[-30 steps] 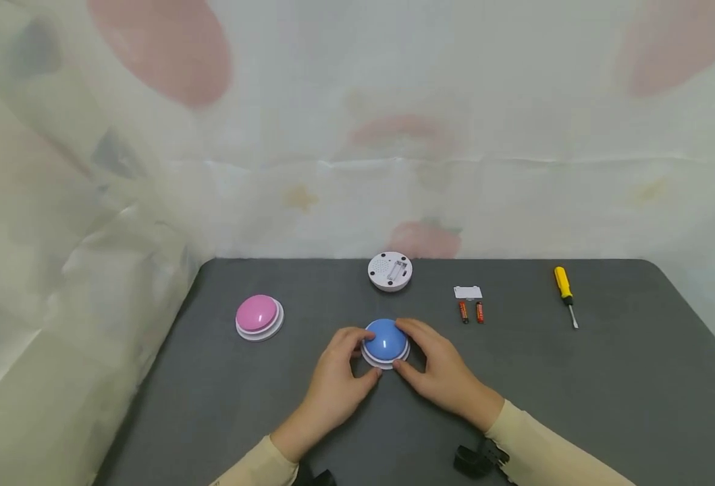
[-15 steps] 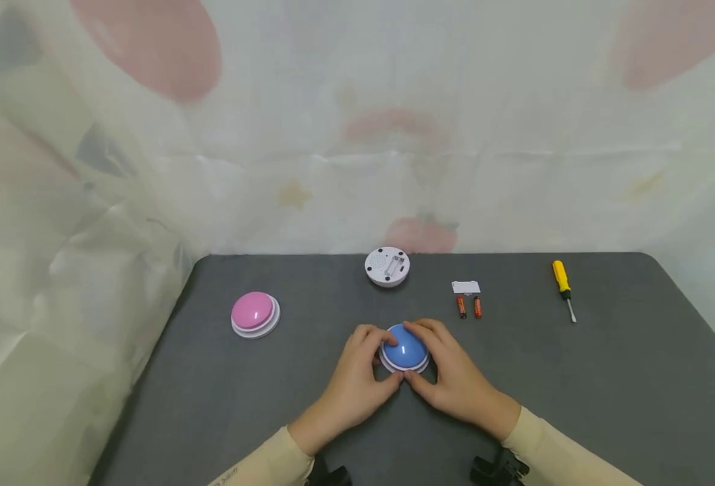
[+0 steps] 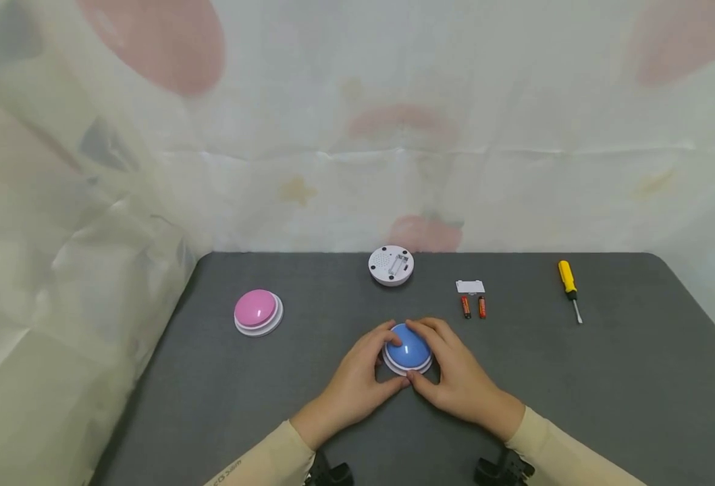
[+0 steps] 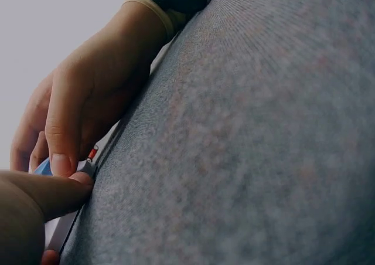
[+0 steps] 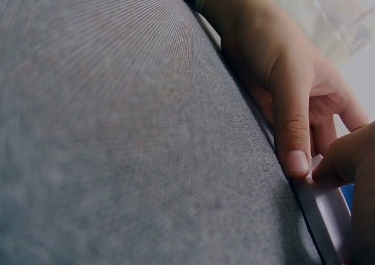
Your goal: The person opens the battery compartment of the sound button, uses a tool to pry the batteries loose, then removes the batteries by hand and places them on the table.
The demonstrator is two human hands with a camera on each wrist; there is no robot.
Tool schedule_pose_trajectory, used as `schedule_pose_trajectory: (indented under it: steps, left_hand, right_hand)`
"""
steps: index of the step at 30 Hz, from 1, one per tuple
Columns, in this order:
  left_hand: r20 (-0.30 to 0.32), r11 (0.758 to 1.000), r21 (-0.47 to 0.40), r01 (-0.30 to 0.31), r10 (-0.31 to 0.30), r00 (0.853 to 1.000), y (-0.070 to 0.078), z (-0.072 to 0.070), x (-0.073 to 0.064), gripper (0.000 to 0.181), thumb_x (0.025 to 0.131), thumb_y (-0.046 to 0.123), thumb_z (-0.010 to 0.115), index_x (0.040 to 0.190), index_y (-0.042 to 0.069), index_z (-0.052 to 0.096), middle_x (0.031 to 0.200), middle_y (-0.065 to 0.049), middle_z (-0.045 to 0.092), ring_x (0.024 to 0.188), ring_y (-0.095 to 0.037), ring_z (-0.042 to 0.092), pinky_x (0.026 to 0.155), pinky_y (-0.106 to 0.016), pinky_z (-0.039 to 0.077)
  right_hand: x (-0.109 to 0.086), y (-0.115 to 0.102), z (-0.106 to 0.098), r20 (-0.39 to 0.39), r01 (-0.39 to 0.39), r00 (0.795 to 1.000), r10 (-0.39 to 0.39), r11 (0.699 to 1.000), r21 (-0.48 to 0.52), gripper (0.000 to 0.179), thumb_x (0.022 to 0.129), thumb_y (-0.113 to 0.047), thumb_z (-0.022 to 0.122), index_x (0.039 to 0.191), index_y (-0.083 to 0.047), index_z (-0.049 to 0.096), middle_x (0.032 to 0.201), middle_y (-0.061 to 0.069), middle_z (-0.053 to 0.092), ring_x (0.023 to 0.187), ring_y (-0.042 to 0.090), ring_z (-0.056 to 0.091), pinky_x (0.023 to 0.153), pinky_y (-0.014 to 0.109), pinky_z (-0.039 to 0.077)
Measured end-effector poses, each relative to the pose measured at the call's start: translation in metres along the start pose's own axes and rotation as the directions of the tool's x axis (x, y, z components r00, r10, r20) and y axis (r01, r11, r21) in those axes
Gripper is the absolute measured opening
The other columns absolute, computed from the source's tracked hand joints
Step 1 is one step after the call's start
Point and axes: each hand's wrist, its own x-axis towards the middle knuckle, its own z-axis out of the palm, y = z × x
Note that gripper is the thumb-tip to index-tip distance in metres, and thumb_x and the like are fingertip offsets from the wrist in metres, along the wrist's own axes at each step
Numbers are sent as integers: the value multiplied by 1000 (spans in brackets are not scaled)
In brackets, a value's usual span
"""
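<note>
Blue button (image 3: 411, 349) has shifted rightward; left hand (image 3: 356, 381) and right hand (image 3: 463, 379) grip it between fingers (image 3: 428, 330), well inside far table edge (image 3: 308, 255)

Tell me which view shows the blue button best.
The head view: the blue button shows from above, its dome mostly uncovered between the left hand and right hand. Left wrist shows slivers of blue and white; right wrist, some white base and a little blue.

No text can be read for certain. A short line of dark characters (image 3: 224, 473) runs along the left sleeve (image 3: 275, 457), too small and slanted to make out.
</note>
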Motion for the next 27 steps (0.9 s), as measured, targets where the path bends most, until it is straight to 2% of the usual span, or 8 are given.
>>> schedule_pose_trajectory:
  steps: [7, 14, 20, 23, 27]
  left_hand:
    - [6, 998, 48, -30, 30, 1000, 0, -1, 2, 55, 89, 20, 93, 133, 17, 60, 159, -9, 56, 141, -23, 54, 96, -37, 55]
    - [-25, 999, -35, -16, 15, 1000, 1, -3, 0, 54, 88, 19, 94, 133, 15, 65, 153, -5, 60, 128, -20, 57, 88, -31, 54]
    - [-77, 996, -86, -20, 14, 997, -2, -2, 1, 55, 89, 24, 93, 136, 18, 65, 149, -1, 64, 111, -16, 59, 83, -30, 53]
    - [-85, 993, -122, 4, -14, 996, -2, -2, 2, 55, 92, 27, 91, 140, 19, 65, 146, 0, 65, 105, -15, 61, 83, -30, 53]
    - [-77, 978, -195, 74, -91, 993, -1, -3, 2, 49, 100, 29, 83, 144, 22, 65, 134, 4, 68, 91, -13, 61, 80, -31, 54]
  right_hand:
    - [1, 1, -2, -14, 9, 1000, -9, 1000, 5, 84, 85, -17, 89, 159, -5, 52, 150, 7, 55, 135, 23, 58, 112, 40, 50]
    - [-1, -1, 0, -8, 13, 1000, -13, 999, 45, 80, 89, -13, 86, 160, -4, 50, 153, 7, 54, 137, 25, 57, 118, 26, 40]
    - [1, -2, 0, -22, 28, 999, -27, 996, 84, 76, 93, -12, 83, 161, -6, 49, 158, 12, 50, 143, 29, 53, 122, 22, 33]
    - [1, -2, -2, -40, 44, 998, -40, 992, 116, 78, 93, -11, 83, 162, -8, 48, 161, 18, 46, 146, 32, 49, 123, 22, 30]
    - [1, -2, -2, -64, 89, 995, -80, 985, 149, 78, 91, -9, 83, 161, -8, 50, 161, 23, 43, 147, 36, 47, 123, 23, 31]
